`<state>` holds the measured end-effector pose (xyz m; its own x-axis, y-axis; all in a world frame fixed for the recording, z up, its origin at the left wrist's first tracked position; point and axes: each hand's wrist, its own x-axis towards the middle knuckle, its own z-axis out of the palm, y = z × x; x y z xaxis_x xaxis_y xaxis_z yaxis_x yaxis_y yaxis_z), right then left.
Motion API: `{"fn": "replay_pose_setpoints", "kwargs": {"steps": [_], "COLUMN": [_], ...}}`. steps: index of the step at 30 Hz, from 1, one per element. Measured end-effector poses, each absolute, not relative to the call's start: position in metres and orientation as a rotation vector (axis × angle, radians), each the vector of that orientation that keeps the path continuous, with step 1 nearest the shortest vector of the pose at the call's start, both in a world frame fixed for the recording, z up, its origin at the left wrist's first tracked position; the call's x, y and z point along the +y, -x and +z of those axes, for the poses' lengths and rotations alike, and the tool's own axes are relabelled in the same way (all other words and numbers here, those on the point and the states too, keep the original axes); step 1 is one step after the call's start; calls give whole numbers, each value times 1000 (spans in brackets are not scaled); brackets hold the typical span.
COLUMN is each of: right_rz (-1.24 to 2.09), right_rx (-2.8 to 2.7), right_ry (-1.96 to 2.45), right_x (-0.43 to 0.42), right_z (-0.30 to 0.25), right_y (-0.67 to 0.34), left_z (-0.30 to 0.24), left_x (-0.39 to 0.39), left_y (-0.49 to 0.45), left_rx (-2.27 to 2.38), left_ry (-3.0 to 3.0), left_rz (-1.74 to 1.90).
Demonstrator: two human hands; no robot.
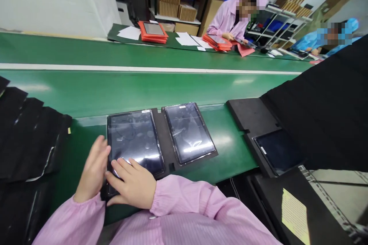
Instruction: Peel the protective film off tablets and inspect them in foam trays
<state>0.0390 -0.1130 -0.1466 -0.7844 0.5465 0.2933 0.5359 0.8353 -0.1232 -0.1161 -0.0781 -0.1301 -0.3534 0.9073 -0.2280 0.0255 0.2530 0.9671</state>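
Two tablet-like screens lie on a black foam tray [165,138] on the green bench. My right hand [133,182] rests flat with fingers spread over the lower left part of the left screen [133,134]. Along that screen's left edge stands my left hand [93,168], fingers stretched and slightly blurred, against the rim. Whether its thumb grips anything is hidden. The right screen [189,132], with a small white label at its top, lies untouched beside it. Both screens look glossy, with clear film at the edges.
Black folded sheets or trays [25,134] are stacked at the left. On the right, another dark screen [278,151] lies in a black tray under a large black panel [324,118]. A yellow note [296,214] is below. Across the green belt [143,88], a co-worker [230,19] handles a device.
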Motion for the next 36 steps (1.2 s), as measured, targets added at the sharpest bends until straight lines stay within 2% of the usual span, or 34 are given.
{"fn": "replay_pose_setpoints", "kwargs": {"steps": [4,6,9,14,17,20,23,26,30,36], "right_rz": [63,41,22,268,280,226,332,580,705,830], "right_rx": [-2749,-2753,-2770,-2662,-2300,-1635,-1174,-713,-55,136], "right_ry": [848,853,773,563,1025,1630,1884,1774,1499,1393], "right_x": [-119,-118,-108,-108,-150,-204,-242,-254,-247,-239], "right_z": [-150,-153,-158,-174,-189,-201,-202,-193,-181,-167], "right_y": [-44,-47,-66,-167,-237,-276,-283,-275,-262,-253], "left_z": [-120,-118,-127,-150,-152,-147,-138,-131,-129,-128], "left_x": [-37,-5,36,38,8,-20,-40,-54,-79,-115], "left_y": [133,137,134,108,86,62,35,9,-26,-65], "left_rx": [2028,1966,1827,1682,1704,1673,1649,1589,1379,1230], "left_ry": [-1652,-1976,-2151,-2211,-2241,-2259,-2145,-1986,-1921,-1849], "left_rz": [1173,994,599,420,300,247,129,18,-44,-38]}}
